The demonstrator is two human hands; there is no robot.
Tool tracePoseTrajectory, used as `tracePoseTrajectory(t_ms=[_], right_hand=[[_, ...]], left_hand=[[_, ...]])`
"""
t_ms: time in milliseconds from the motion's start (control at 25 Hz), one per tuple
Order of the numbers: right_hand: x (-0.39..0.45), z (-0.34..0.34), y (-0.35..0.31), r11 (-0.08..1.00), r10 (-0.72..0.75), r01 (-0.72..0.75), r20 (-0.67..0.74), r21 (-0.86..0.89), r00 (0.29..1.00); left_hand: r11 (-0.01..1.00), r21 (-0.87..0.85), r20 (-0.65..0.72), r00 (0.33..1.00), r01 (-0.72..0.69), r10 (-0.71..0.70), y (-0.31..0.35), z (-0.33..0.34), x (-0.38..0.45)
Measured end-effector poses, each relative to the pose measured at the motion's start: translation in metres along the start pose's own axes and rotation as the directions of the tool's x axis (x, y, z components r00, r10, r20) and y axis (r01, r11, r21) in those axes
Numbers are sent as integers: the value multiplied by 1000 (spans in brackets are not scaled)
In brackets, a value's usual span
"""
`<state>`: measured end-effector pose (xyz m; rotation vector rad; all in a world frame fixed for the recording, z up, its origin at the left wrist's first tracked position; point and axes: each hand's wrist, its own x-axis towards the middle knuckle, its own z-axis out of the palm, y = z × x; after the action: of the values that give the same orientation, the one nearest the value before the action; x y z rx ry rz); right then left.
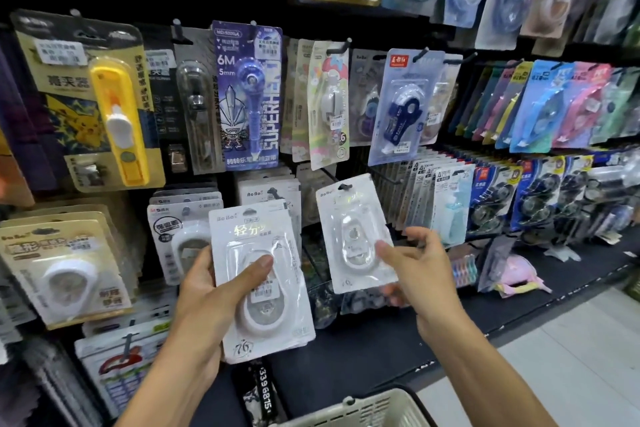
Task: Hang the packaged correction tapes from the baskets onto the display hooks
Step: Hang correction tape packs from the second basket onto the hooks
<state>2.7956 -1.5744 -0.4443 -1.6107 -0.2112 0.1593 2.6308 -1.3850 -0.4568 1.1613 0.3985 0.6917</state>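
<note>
- Two white BoBo correction tape packs in play: one in the left hand (207,291), one at the right hand (412,267).
- Left pack (263,274): gripped round its left edge, thumb lying across the clear blister, fingers behind the card. Held upright with a slight tilt, in front of the lower row of hanging stock. Looks like more than one card stacked there, count unclear.
- Right pack (353,232): hang hole at the top already sitting on a dark display hook (344,187). Thumb tip touching the right side of the blister, other fingers loosely curled beside and behind the card; whether actually pinching or just letting go, cannot tell for certain. Reads most like a light pinch at the right edge.
- Step in hand, judged: hanging of the right pack, near its end. Card tilted a little to the left on the hook, not yet squared.
- Next move, judged: push the card back along the hook, let go, then take a card off the left stack and line its hole up with the same hook tip. Needs the hole aimed cleanly; the slot is small and the card is flexible.
- Position relative to grip: right pack up and left of the right palm, contact only low on its right side; left pack fully seated in the left palm, bottom corner hanging past the wrist.
- Cream plastic basket (363,409) at the bottom edge, below both arms; contents not visible.
- Risk, judged: light hold could let the card swing or slip off the hook.
</note>
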Motion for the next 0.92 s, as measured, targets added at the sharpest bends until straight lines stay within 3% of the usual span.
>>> tracePoseTrajectory(t_ms=[40, 120, 240, 320, 560, 760, 920], right_hand=[[-3, 1, 2, 994, 58, -67, 92, 92, 994], [-14, 6, 11, 994, 64, -82, 238, 67, 969], [-48, 25, 22, 999, -32, 13, 478, 43, 878], [-63, 42, 26, 994, -95, 112, 535, 1, 839], [-52, 44, 14, 969, -135, 44, 368, 245, 920], [-38, 28, 13, 951, -184, 125, 193, 284, 964], [-29, 10, 17, 968, -110, 115, -33, 224, 993]], left_hand=[[1000, -1, -7, 1000, 0, 0, 0, 0, 0], [1000, 5, -29, 1000, -8, 8, 0, 1, 1], [999, 34, -34, 999, -36, 37, -5, 10, -1], [997, 62, -8, 999, -43, 44, -9, 16, -3], [1000, 1, 111, 993, -28, 28, -9, 13, 0], [997, 28, 87, 993, -77, 75, -12, 19, 1], [992, 0, 12, 992, -129, 129, -3, 15, 4]])
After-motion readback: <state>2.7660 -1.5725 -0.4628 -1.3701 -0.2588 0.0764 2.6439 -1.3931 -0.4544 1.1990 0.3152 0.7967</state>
